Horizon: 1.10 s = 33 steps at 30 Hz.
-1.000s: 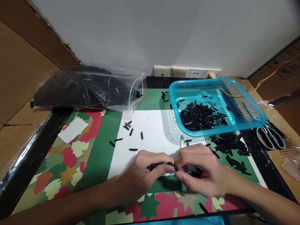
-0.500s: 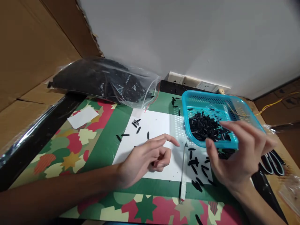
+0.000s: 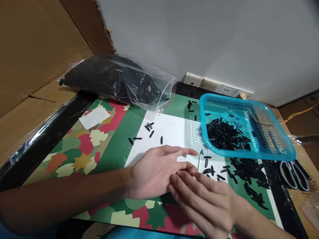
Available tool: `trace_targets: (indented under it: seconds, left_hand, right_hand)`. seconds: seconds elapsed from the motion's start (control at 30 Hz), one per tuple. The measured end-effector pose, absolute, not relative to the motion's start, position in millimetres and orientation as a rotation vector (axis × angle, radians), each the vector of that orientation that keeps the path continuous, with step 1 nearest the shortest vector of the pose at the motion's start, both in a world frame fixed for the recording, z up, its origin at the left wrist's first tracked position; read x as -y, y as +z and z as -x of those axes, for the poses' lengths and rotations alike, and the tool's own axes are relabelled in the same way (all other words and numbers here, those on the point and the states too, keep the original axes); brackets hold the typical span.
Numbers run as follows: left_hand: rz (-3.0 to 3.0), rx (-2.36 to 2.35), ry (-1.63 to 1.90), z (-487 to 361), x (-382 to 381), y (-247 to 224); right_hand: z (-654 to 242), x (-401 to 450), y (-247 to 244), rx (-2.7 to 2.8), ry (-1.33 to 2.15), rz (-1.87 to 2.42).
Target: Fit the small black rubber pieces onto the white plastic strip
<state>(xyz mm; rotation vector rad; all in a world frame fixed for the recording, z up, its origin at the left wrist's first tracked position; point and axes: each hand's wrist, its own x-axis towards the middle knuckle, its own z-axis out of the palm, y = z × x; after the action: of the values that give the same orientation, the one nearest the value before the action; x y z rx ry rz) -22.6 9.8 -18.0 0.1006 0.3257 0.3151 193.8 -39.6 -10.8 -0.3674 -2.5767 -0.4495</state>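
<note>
My left hand (image 3: 159, 171) is over the white paper (image 3: 174, 127), palm turned up, index finger stretched out and the other fingers partly curled. My right hand (image 3: 206, 199) reaches across to it, its fingertips against the left hand's fingers; anything between them is hidden. Just behind the hands lies a slim pointed tool (image 3: 200, 161), its lower part covered by my right hand. A blue basket (image 3: 249, 153) at the right holds many small black pieces (image 3: 223, 134). More black pieces (image 3: 246, 172) lie in front of the basket and on the paper.
A clear zip bag (image 3: 112, 79) full of black material lies at the back left. A small white paper piece (image 3: 94, 118) rests on the patterned sheet. Scissors (image 3: 290, 176) are at the right edge. Wall sockets (image 3: 211, 84) sit behind the basket, and cardboard (image 3: 37, 43) stands at the left.
My right hand has moved left and down from beside the basket to my left hand, uncovering black pieces and the scissors. My left hand's palm has turned further up. The view has shifted slightly.
</note>
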Motion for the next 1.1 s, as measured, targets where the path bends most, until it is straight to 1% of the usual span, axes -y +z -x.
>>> trace_targets:
  seconds: [0.17,0.27,0.4,0.47,0.53,0.6,0.7,0.87,1.1]
  left_hand:
    - [-0.093,-0.319,0.364,22,-7,-21]
    - [-0.083,-0.33,0.356,22,-6,-23]
    - [-0.115,-0.335,0.341,22,-6,-23]
    - [-0.197,-0.356,0.343,21,-6,-22]
    - [-0.278,-0.375,0.361,20,-6,-21]
    - [-0.327,-0.396,0.402,18,-7,-19]
    - [-0.355,-0.471,0.454,17,-10,-15]
    - [-0.448,-0.551,0.523,18,-17,-11]
    - [-0.67,-0.443,0.365,25,-15,-19]
  right_hand:
    - [-198,38,-19,2.458,-0.344,0.4]
    - [-195,42,-16,2.477,-0.351,0.44]
    - [-192,49,-14,2.452,-0.306,0.613]
    - [-195,49,-14,2.357,-0.272,0.569]
    - [-200,48,-12,2.157,-0.152,0.475]
    - [-207,46,-5,2.026,0.136,0.64]
    - [-217,43,8,2.046,0.48,0.833]
    - [-218,37,2,1.885,0.403,0.825]
    - [-213,29,-14,1.877,0.661,0.813]
